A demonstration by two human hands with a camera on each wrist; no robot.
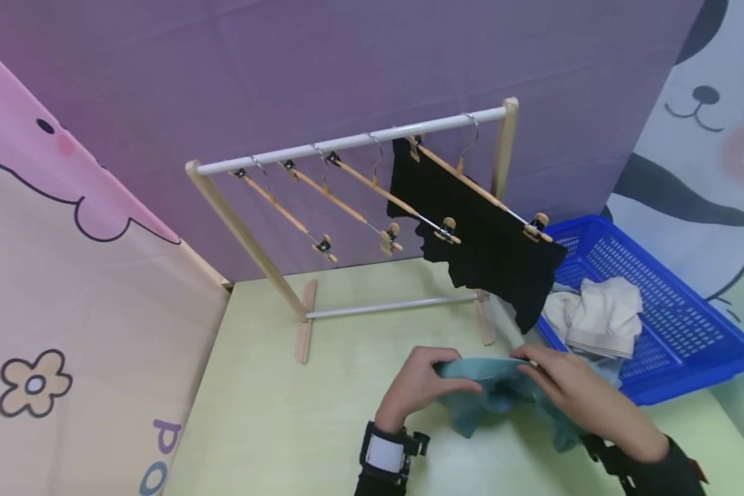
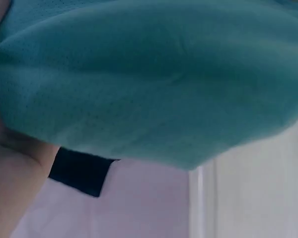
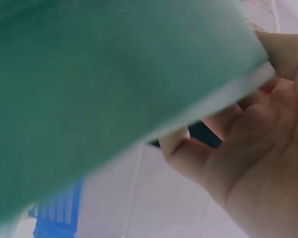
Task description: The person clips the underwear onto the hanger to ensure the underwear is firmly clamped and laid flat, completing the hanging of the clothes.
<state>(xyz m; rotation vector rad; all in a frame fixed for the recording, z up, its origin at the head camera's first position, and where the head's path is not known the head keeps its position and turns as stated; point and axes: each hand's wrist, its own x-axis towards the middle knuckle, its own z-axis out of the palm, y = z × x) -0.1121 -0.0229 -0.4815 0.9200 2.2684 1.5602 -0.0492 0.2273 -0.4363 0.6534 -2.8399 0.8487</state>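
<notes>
1. Teal garment (image 1: 490,386), head view: it lies at lower centre right of the frame, over the table (image 1: 242,420) and in front of the black garment (image 1: 483,227) hanging on the clothes rack (image 1: 248,238). The left hand (image 1: 418,386) pinches its left end with thumb and fingers; the right hand (image 1: 573,389) grips its right end, near the blue basket (image 1: 713,331). The held edge runs roughly left to right, and loose folds droop toward the bottom of the frame. Bunched like this, its true long axis and front cannot be told.

2. Left wrist view: the teal garment spans the upper half, its broad stretch running left to right and its lower edge dipping below centre. Tiny perforations suggest thin, light, soft cloth, perhaps slightly slippery and unlikely to break.

3. Right wrist view: its pale-banded edge slants from lower left to upper right, with right-hand fingers behind it. That edge seems the best hold, taken at two well-separated spots so the limp middle stays spread.
</notes>
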